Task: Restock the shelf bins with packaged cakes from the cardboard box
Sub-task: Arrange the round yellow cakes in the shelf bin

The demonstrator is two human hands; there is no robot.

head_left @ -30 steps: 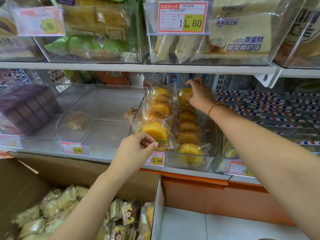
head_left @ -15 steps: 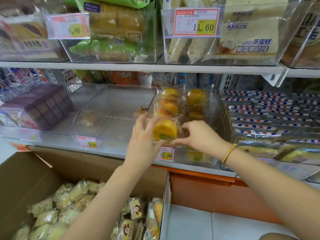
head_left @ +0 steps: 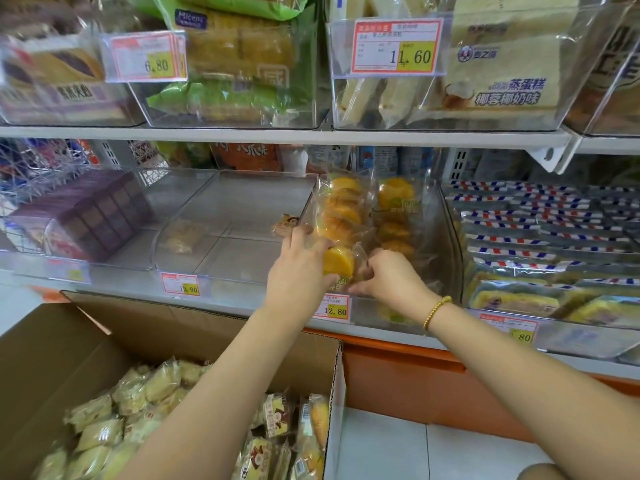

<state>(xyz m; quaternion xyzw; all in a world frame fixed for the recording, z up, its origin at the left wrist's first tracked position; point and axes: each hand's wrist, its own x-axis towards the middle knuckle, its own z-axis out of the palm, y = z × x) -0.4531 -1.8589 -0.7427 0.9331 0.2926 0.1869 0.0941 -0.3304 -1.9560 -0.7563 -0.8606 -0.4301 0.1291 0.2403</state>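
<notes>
**Q:** Grip status, left hand (head_left: 299, 268)?
**A:** Closed round the front cake pack (head_left: 338, 262). Fingers curl over its left edge, with the thumb at its lower edge. The pack stands upright, yellow face toward the camera.

**Q:** Right hand (head_left: 391, 276)?
**A:** Grip narrowed to a pinch on the same pack's clear wrapper, on the right side. A gold bead bracelet (head_left: 437, 308) sits on that wrist.

**Q:** Location of the pack?
**A:** At the front of the clear bin (head_left: 448, 244) on the lower shelf, just above the 12.80 price tag (head_left: 334, 309). It heads the left row of cakes (head_left: 341, 209). A second row (head_left: 394, 202) stands beside it on the right (its front packs are hidden behind the right hand).

**Q:** Adjacent items?
**A:** To the left is a neighbouring bin (head_left: 242, 209) with a 13.90 tag (head_left: 180, 284). To the right lie striped packs (head_left: 540, 220) with blue-and-red edges. Above is the upper shelf (head_left: 277, 135), which carries more bins, one with an 11.60 tag (head_left: 396, 48).

**Q:** Supply?
**A:** The cardboard box (head_left: 69, 341) stands open below the shelf at lower left, under the left forearm. Pale wrapped cakes (head_left: 138, 403) fill its left part. A few labelled packs (head_left: 273, 414) stand near its right wall.
</notes>
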